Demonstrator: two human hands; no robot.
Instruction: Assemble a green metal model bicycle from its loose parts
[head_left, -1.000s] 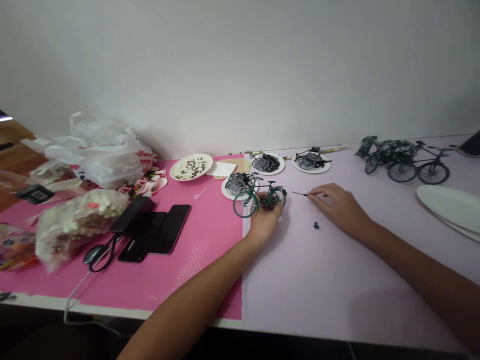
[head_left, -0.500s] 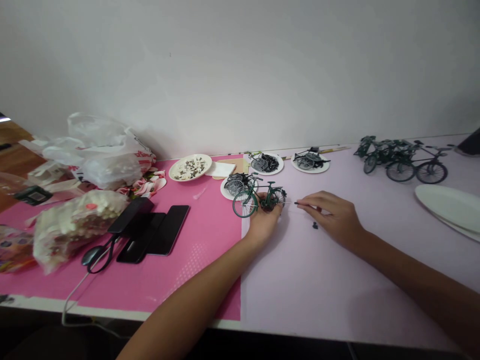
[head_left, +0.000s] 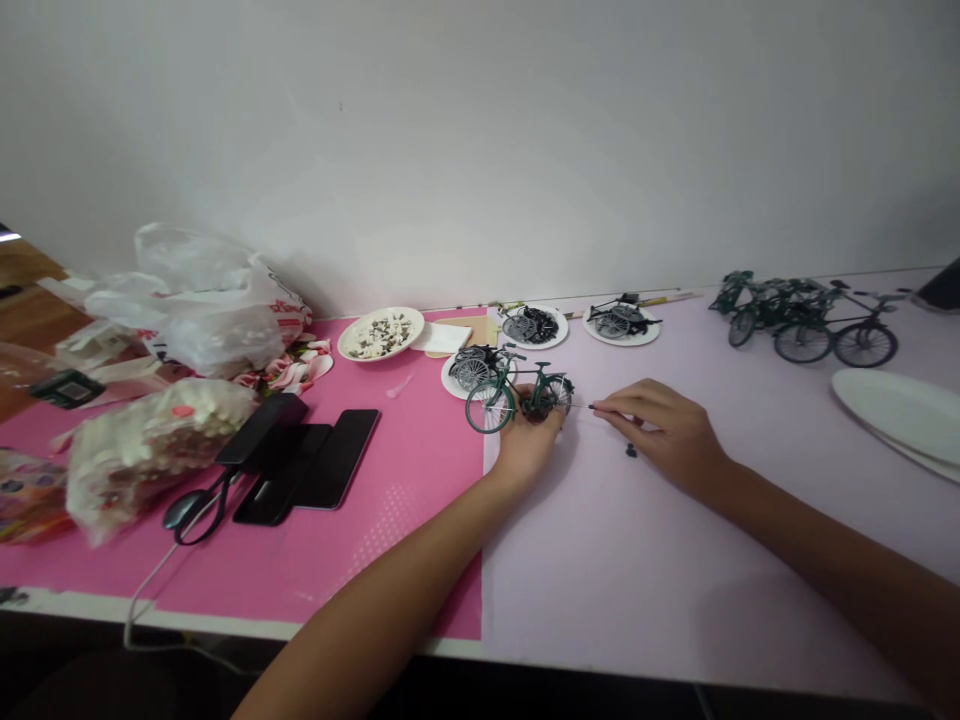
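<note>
My left hand [head_left: 527, 446] is closed around the lower frame of a small green model bicycle [head_left: 517, 395], holding it upright where the pink mat meets the lilac one. My right hand [head_left: 666, 432] pinches a thin screwdriver [head_left: 589, 406], whose tip points left at the bicycle's rear wheel. A tiny black part [head_left: 632, 452] lies on the lilac mat just under my right hand.
White plates of bicycle parts [head_left: 534, 326] [head_left: 621, 322] [head_left: 472, 370] and a plate of small pieces [head_left: 381, 334] stand behind. Finished model bicycles [head_left: 806, 320] and an empty plate [head_left: 896, 410] are at right. Black phones [head_left: 311, 458], scissors [head_left: 199, 505] and plastic bags [head_left: 195, 310] lie left.
My right hand has picked the screwdriver up from the mat and brought its tip left to the bicycle's rear wheel. My left hand keeps holding the bicycle in place.
</note>
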